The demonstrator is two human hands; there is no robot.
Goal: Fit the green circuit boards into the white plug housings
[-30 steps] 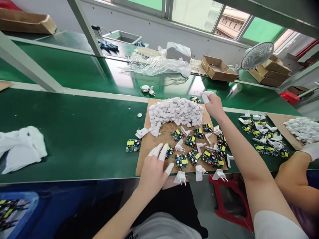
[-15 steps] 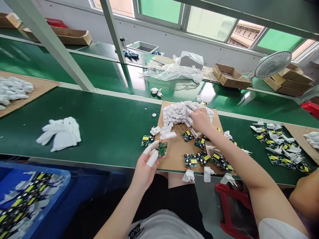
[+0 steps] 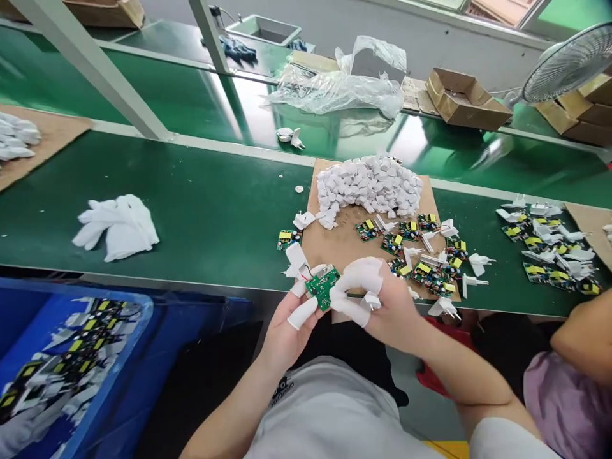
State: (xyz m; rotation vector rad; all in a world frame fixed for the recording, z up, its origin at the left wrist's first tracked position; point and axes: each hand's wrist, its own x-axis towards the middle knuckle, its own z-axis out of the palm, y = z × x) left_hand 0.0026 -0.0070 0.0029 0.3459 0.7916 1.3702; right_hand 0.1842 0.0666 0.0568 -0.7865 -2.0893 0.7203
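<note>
Both my hands meet near the front edge of the brown board [image 3: 339,245]. My left hand [image 3: 291,315], with white finger cots, pinches a small green circuit board [image 3: 322,285] with a white plug part [image 3: 296,258] hanging from it by thin wires. My right hand [image 3: 377,299], also in finger cots, is closed on the same circuit board's right edge and seems to hold a small white piece under its fingers. A heap of white plastic caps [image 3: 370,185] lies at the far end of the brown board. Several green circuit boards with white plugs [image 3: 425,255] are scattered on its right part.
A blue bin [image 3: 71,363] of circuit boards stands at lower left. White gloves [image 3: 117,226] lie on the green belt [image 3: 201,204]. Another person's arm [image 3: 581,335] is at right, beside more boards and plugs [image 3: 545,245]. Plastic bags [image 3: 344,89], cardboard boxes [image 3: 466,99] and a fan [image 3: 568,60] stand behind.
My right hand left the heap of white caps and came back to meet my left hand. The left hand lifted the circuit board off the brown board toward my body. The camera tilted down.
</note>
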